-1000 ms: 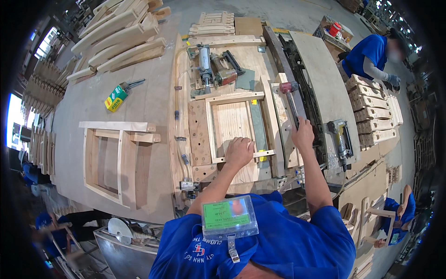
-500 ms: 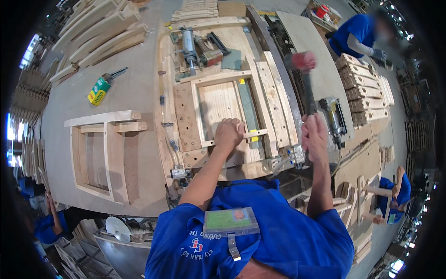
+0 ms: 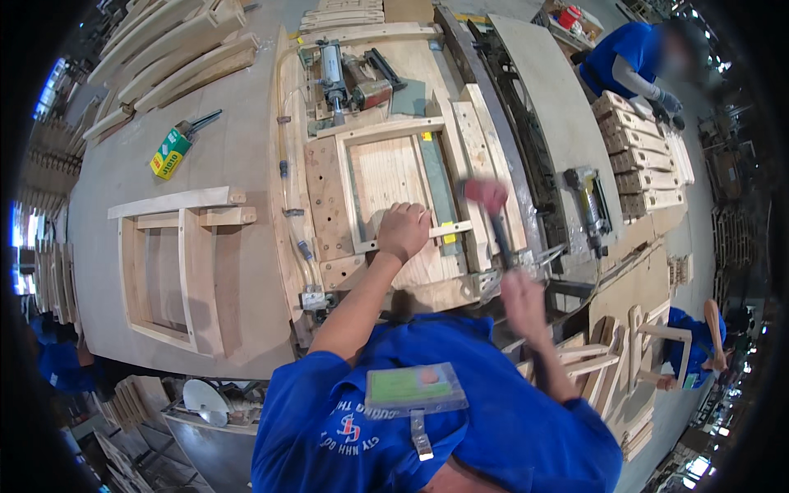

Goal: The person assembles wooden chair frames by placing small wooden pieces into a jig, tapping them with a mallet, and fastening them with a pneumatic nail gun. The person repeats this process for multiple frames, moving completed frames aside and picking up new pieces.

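Note:
A rectangular wooden frame [image 3: 352, 193] lies in a wooden jig [image 3: 327, 197] on the bench. My left hand [image 3: 403, 232] is closed over its near rail [image 3: 448, 231], fingers curled around the wood. My right hand [image 3: 523, 297], blurred by motion, grips the handle of a mallet [image 3: 500, 234]. The mallet's reddish head [image 3: 485, 195] is over the right side of the jig, close to the frame's near right corner. Whether it touches the wood I cannot tell.
A second wooden frame [image 3: 182, 271] and a green-yellow box [image 3: 170, 152] lie on the left table. A pneumatic cylinder [image 3: 332, 74] and a nail gun [image 3: 370, 89] sit at the jig's far end; another nail gun [image 3: 589, 207] lies right. A co-worker [image 3: 629, 62] stands beyond stacked wooden parts [image 3: 641, 156].
My right hand has brought the mallet down, leftward and nearer to me, from beyond the jig's right edge to beside the frame. My left hand stays on the near rail.

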Demonstrator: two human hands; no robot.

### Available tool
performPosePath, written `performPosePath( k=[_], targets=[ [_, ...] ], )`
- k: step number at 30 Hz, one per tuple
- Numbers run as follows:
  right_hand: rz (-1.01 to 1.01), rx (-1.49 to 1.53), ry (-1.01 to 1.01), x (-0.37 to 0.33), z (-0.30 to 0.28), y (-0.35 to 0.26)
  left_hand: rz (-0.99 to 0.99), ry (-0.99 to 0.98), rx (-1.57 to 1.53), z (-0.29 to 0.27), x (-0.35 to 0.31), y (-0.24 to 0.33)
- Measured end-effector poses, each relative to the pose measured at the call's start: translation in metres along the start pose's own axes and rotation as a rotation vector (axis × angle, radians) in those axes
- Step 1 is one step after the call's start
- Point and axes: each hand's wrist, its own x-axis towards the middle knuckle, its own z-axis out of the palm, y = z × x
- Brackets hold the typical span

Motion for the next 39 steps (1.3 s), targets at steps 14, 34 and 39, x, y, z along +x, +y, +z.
performPosePath(
  k=[14, 34, 39],
  targets=[
    [-0.358, -0.190, 0.306, 0.216, 0.089, -0.021, 0.069, 0.113, -0.050, 0.000, 0.000, 0.009],
    [-0.312, 0.024, -0.254, 0.232, 0.118, -0.092, -0.035, -0.111, 0.131, -0.001, -0.002, -0.011],
    [-0.277, 0.037, 0.027, 0.208, 0.052, -0.077, -0.035, 0.042, 0.028, 0.002, -0.007, -0.003]
  ],
)
